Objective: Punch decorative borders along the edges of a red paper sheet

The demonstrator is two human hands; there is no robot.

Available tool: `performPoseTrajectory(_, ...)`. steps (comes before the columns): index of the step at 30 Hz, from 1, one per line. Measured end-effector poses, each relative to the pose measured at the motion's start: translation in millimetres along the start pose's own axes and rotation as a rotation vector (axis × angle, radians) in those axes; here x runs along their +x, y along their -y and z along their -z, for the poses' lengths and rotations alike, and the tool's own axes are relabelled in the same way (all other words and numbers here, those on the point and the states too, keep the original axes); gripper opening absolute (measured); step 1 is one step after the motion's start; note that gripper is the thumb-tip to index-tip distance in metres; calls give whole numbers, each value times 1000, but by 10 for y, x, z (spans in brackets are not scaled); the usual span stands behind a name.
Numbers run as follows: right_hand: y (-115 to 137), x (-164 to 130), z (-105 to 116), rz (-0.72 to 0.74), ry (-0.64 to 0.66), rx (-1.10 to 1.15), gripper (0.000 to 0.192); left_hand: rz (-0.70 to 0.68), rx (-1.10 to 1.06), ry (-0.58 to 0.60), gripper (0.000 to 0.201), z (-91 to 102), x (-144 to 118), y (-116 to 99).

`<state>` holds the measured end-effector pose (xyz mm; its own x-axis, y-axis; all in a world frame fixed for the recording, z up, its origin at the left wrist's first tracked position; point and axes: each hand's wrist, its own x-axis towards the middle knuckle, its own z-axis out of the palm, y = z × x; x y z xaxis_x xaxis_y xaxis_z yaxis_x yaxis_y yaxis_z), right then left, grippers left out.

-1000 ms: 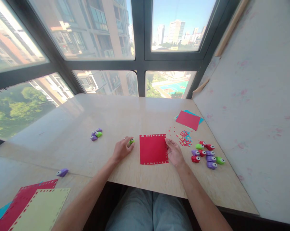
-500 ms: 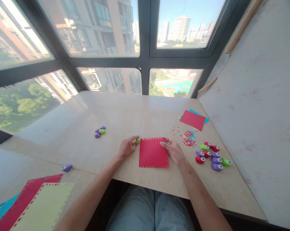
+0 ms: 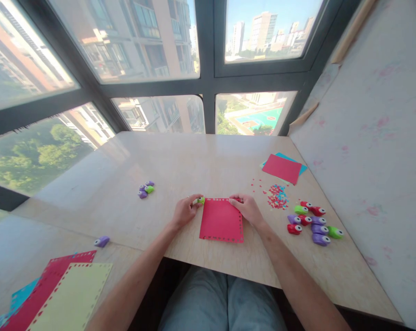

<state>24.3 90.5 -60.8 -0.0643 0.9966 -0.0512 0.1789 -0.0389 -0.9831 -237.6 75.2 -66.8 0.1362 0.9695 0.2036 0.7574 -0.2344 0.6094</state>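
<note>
Centrally, the left hand [image 3: 184,212] pinches a small green punch [image 3: 201,200] at the red paper square's [image 3: 221,220] top-left corner; the right hand [image 3: 246,209] grips closed on its top-right edge, flat on the table [image 3: 180,161].

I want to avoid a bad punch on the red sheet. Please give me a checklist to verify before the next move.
1. Green punch in the left hand: ok.
2. Punch at the far left corner of the red sheet: ok.
3. Right hand holds the sheet's far edge: ok.
4. Sheet edge seated inside the punch slot: cannot tell.
5. Sheet flat on the table: ok.
6. Paper scraps apart from the sheet: ok.
</note>
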Motion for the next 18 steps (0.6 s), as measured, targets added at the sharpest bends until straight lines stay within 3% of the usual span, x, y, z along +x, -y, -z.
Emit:
performPoseTrajectory(9,57,7,55,-64,90,26,38,21,-88,-5,31,11,14,-3)
performPoseTrajectory(18,12,21,37,-14,74,-102,36,39,-218,-17,31,25,17,-2)
